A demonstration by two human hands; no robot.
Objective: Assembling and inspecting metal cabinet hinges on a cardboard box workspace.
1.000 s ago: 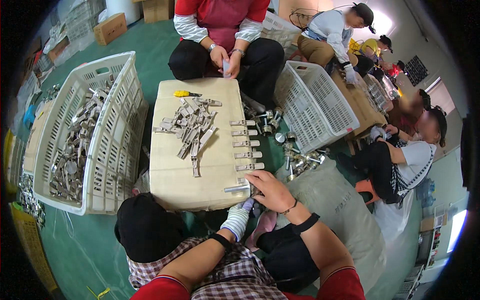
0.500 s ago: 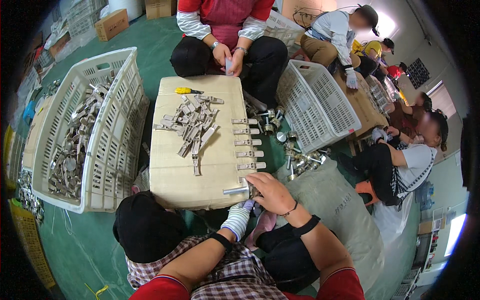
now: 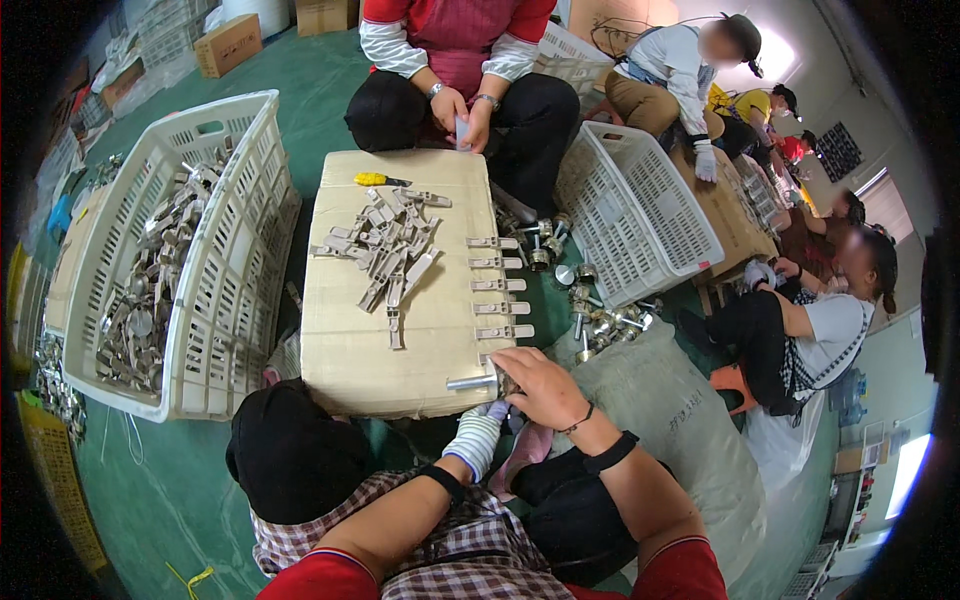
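My bare right hand (image 3: 548, 388) is closed over a metal part with a round body and a rod (image 3: 472, 382) at the near right corner of a cardboard-topped work surface (image 3: 360, 372). The rod points left over the cardboard. My left hand (image 3: 474, 444), in a white striped glove, comes from below the edge; its fingers meet the same part's underside and are partly hidden. Beyond my right hand, several beige lever-shaped pieces (image 3: 502, 308) form a column along the right edge. A loose heap of similar pieces (image 3: 385, 250) lies farther left, with a yellow-handled tool (image 3: 376, 180) behind it.
A white crate (image 3: 225, 270) full of metal parts stands left; another white crate (image 3: 640, 215) is at far right. Stemmed metal parts (image 3: 610, 315) are piled beside a pale sack (image 3: 670, 420). Opposite sits a person in red (image 3: 460, 50); other people work at right.
The whole view has shifted slightly. Both hands and the metal part keep practically the same position on the corner.
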